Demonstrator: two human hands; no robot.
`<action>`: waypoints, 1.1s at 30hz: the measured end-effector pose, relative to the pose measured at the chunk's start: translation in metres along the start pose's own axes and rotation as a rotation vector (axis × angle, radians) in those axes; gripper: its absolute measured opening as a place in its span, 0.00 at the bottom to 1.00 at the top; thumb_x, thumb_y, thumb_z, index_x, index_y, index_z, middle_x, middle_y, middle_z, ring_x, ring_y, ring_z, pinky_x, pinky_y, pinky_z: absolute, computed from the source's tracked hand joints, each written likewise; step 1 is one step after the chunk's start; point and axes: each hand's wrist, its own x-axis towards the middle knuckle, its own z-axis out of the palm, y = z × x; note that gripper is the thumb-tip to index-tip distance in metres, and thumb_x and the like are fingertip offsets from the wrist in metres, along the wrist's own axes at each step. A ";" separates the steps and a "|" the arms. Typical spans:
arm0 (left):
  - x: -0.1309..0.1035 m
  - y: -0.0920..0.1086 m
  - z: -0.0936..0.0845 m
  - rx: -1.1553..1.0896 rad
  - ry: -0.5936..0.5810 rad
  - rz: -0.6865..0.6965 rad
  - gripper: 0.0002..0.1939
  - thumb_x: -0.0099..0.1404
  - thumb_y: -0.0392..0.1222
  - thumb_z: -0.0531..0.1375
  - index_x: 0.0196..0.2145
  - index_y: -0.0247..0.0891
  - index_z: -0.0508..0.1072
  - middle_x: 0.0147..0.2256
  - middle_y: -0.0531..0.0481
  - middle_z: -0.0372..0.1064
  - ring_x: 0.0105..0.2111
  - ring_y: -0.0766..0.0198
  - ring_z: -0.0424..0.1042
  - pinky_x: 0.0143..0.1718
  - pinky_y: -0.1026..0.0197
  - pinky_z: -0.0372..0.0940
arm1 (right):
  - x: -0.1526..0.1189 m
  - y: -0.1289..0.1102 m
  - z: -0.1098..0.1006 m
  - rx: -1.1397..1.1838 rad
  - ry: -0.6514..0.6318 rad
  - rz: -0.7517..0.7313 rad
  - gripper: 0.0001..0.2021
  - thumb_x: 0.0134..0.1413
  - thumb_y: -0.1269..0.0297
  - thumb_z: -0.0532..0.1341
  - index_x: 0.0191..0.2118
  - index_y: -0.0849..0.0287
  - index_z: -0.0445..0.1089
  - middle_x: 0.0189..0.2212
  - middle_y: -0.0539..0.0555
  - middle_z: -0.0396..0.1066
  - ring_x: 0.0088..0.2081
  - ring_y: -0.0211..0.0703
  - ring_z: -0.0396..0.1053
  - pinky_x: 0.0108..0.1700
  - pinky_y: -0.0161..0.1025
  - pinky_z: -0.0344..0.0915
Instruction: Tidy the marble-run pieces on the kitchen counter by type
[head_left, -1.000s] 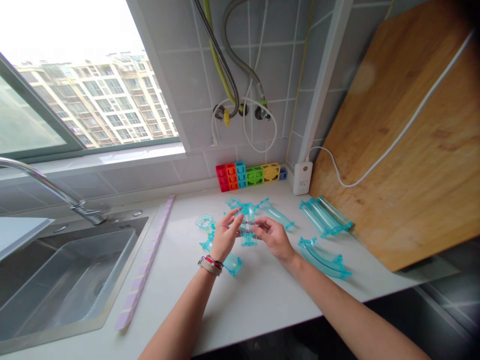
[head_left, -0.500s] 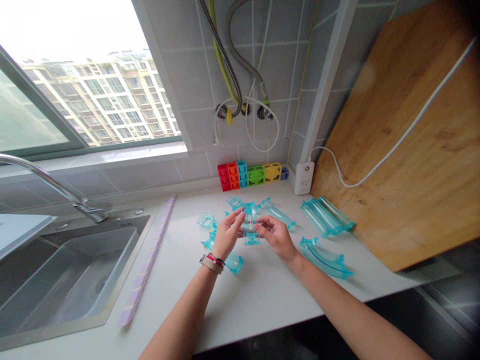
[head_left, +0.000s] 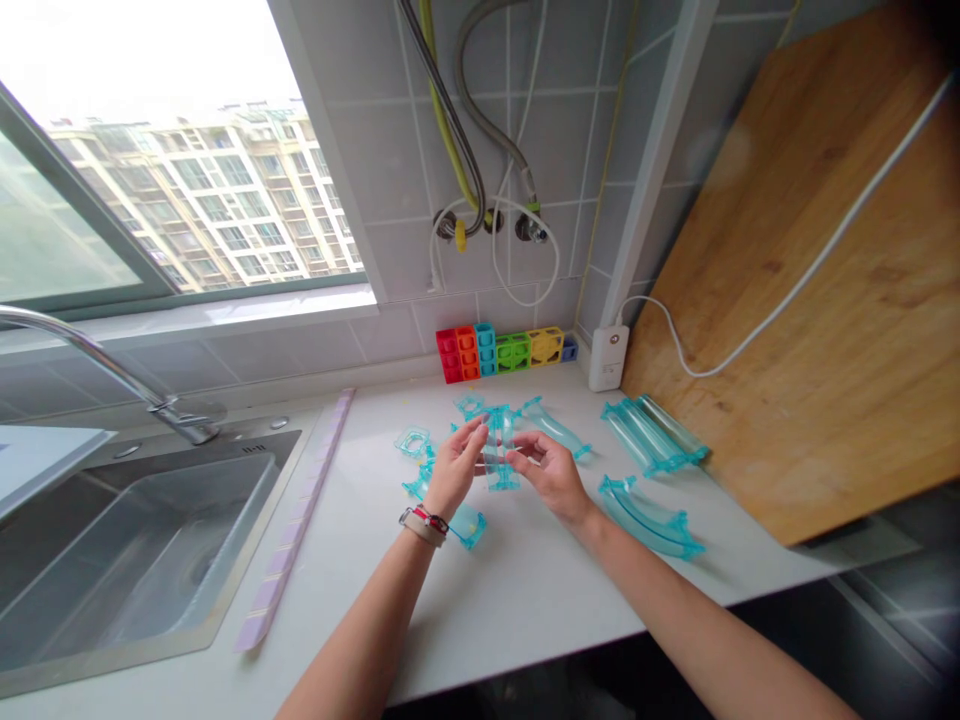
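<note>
Between my two hands is a clear turquoise plastic track piece (head_left: 502, 472) with connector ends, held upright over the counter. My left hand (head_left: 460, 465) pinches its left side, and a bracelet and a watch strap circle that wrist. On the opposite side, the thumb and fingers of my right hand (head_left: 546, 470) close on it. Loose turquoise pieces (head_left: 466, 524) lie partly hidden under my left hand. Just behind the hands rest a square ring piece (head_left: 412, 442) and a curved track piece (head_left: 556, 428).
Straight turquoise tracks (head_left: 654, 434) and a curved track (head_left: 651, 516) lie at the right. Coloured blocks (head_left: 499, 350) line the wall beside a white power adapter (head_left: 608, 357). A wooden board (head_left: 810, 280) leans at right. A lilac strip (head_left: 296, 520) borders the sink (head_left: 225, 610).
Both hands stay almost in the same place around the track piece. The fingers have shifted only slightly, and the camera view has moved a little.
</note>
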 end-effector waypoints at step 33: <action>-0.002 -0.009 0.006 0.010 -0.055 0.212 0.22 0.69 0.60 0.57 0.42 0.36 0.73 0.37 0.43 0.78 0.32 0.59 0.77 0.34 0.59 0.67 | -0.081 -0.107 -0.061 -0.539 0.011 -0.123 0.12 0.63 0.55 0.62 0.34 0.59 0.72 0.29 0.51 0.71 0.30 0.41 0.68 0.35 0.34 0.67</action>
